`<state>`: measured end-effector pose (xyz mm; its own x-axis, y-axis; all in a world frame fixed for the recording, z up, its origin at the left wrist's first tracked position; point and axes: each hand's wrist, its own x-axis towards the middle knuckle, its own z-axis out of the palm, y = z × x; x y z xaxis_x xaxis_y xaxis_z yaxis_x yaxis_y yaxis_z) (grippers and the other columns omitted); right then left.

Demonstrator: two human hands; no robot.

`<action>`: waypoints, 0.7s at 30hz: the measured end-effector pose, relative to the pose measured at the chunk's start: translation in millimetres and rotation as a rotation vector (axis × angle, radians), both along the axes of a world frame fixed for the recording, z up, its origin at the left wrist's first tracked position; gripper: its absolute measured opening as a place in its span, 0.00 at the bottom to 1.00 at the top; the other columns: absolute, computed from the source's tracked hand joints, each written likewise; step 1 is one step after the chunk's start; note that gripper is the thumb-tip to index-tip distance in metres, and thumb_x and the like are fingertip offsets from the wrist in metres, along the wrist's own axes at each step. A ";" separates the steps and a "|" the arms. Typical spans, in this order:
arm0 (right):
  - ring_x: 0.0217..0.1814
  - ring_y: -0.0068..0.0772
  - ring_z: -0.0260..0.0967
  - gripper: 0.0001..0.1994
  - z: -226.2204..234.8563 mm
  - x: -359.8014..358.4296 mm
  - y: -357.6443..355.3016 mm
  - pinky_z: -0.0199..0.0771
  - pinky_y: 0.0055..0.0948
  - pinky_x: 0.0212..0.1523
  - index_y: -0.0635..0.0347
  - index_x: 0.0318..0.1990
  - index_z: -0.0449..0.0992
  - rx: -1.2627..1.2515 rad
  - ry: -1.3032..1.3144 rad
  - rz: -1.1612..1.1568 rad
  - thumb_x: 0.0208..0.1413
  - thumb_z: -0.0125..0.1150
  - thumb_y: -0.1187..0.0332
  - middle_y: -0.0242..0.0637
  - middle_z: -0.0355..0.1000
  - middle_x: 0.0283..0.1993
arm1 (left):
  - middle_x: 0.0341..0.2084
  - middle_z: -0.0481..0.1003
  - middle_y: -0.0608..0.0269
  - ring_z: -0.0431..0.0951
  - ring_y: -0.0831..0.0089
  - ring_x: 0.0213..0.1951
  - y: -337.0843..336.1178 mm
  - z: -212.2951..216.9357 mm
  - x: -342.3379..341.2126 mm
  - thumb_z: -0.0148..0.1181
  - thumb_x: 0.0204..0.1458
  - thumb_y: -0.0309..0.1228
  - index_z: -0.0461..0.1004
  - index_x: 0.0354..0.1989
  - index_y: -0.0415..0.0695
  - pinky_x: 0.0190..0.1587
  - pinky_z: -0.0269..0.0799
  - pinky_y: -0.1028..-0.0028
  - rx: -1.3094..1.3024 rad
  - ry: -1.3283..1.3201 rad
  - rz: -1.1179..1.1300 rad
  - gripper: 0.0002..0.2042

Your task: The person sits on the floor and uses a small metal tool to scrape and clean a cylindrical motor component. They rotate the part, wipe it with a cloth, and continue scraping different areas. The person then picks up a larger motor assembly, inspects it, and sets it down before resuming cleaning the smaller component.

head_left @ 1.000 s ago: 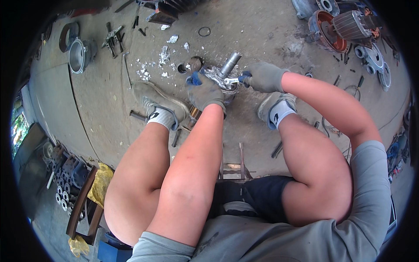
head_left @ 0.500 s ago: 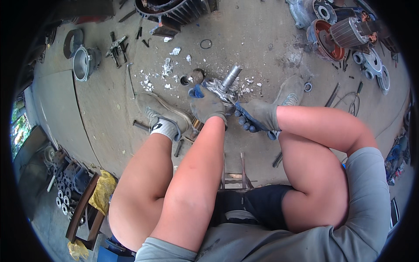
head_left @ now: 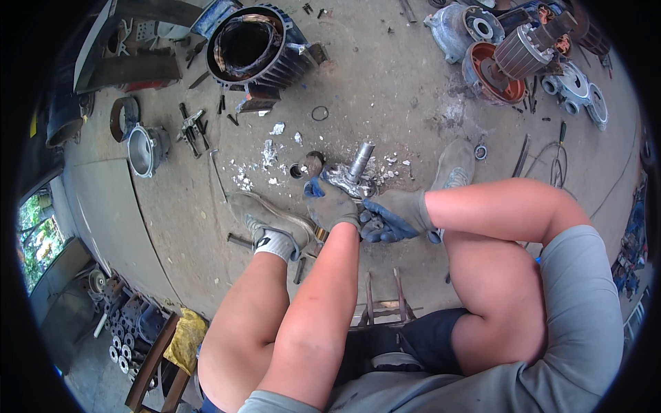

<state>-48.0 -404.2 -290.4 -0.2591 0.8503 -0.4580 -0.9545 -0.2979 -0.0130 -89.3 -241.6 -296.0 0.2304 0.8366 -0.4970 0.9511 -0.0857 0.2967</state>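
Between my shoes stands a greasy metal part [head_left: 350, 180] with a bright upright shaft [head_left: 361, 161], ringed by pale flakes. My left hand [head_left: 332, 205], in a grey and blue work glove, is closed at the part's near left edge. My right hand [head_left: 396, 216], gloved the same way, is just right of it, fingers curled in toward the left hand and the part's near side. What the right fingers hold, if anything, is hidden. Left of the part lie a rounded metal piece [head_left: 314, 162] and a small dark ring [head_left: 297, 171].
A finned motor housing [head_left: 289, 58] stands at the far side. At the far right are a rotor [head_left: 521, 54] and a red-brown end cover [head_left: 475, 77]. To the left lie a round metal cover [head_left: 143, 150], a puller [head_left: 193, 131] and a thin rod [head_left: 217, 175].
The whole view has shifted, so the floor things sit lower in the picture. My right hand has moved in against the left, its fingers turned inward. The left hand stays at the part.
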 end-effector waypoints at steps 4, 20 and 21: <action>0.30 0.23 0.75 0.17 -2.2 26.9 -18.1 0.74 0.27 0.26 0.53 0.45 0.76 -0.311 -0.205 0.357 0.75 0.49 0.50 0.29 0.76 0.32 | 0.56 0.76 0.32 0.77 0.37 0.59 0.6 2.3 0.6 0.48 0.67 0.57 0.68 0.63 0.31 0.62 0.70 0.49 -0.021 -0.100 -0.006 0.36; 0.58 0.56 0.76 0.15 -27.3 77.1 -29.1 0.75 0.49 0.58 0.53 0.53 0.80 0.005 -2.129 0.522 0.67 0.61 0.57 0.48 0.80 0.54 | 0.52 0.79 0.32 0.79 0.37 0.56 0.4 -5.0 -0.2 0.51 0.67 0.54 0.74 0.56 0.31 0.59 0.73 0.49 0.061 -0.092 -0.014 0.32; 0.59 0.57 0.76 0.14 -23.4 76.4 -32.0 0.75 0.49 0.58 0.54 0.54 0.79 -0.020 -2.151 0.476 0.66 0.60 0.60 0.48 0.80 0.55 | 0.52 0.79 0.31 0.79 0.37 0.56 -0.2 -4.3 0.0 0.51 0.66 0.55 0.73 0.57 0.31 0.59 0.73 0.49 0.058 -0.068 0.010 0.32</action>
<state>28.3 -436.3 -313.8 0.3786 0.8887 -0.2586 0.6219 -0.4512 -0.6401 -89.4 -241.8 -300.4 0.2530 0.8659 -0.4315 0.9299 -0.0946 0.3555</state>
